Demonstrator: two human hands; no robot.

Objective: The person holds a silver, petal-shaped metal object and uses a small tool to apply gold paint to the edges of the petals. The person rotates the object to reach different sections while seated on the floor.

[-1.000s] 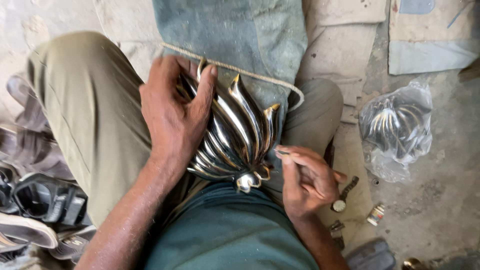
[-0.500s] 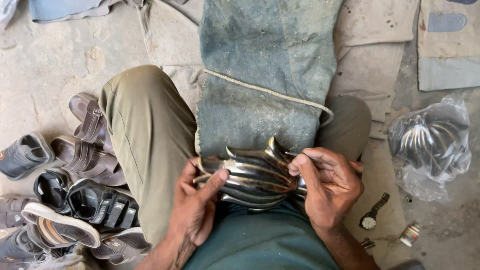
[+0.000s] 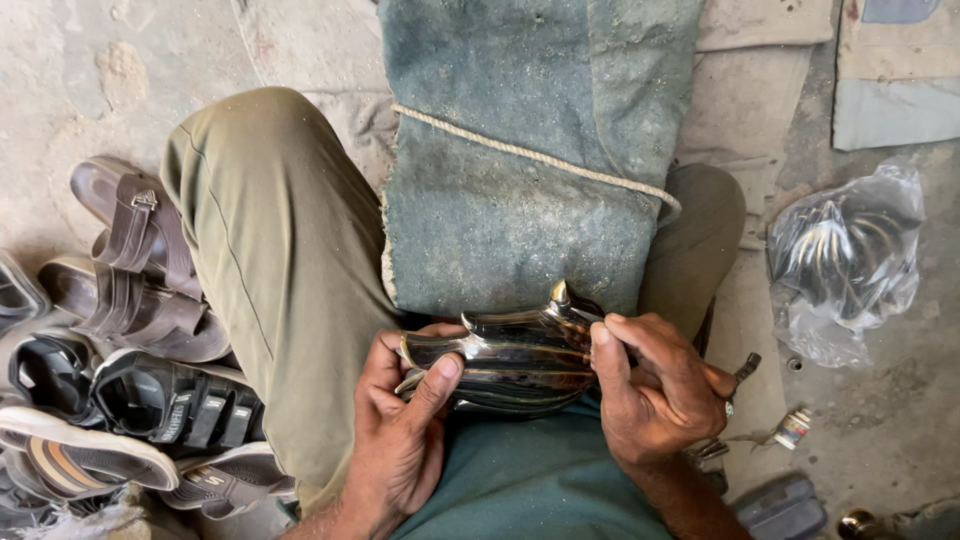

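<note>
1. Metal, polished and dark, forms the ribbed metal piece (image 3: 515,360): curved flutes run side by side and end in small pointed tips.
2. It lies on the person's lap, between both hands, just below the blue-grey cloth pad (image 3: 520,150).
3. Left hand (image 3: 400,430) grips its left end, thumb on top.
4. Right hand (image 3: 655,390) closes over its right end.
5. Sandals (image 3: 130,330) lie left of the left hand; a plastic-wrapped metal piece (image 3: 845,255) sits well right of the right hand.

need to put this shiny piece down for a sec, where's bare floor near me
Bare concrete floor lies upper left, beyond the raised knee and above the sandals. The right side is crowded: bagged metal piece, small bits. Both hands, left hand and right hand, hold the ribbed metal piece.
</note>
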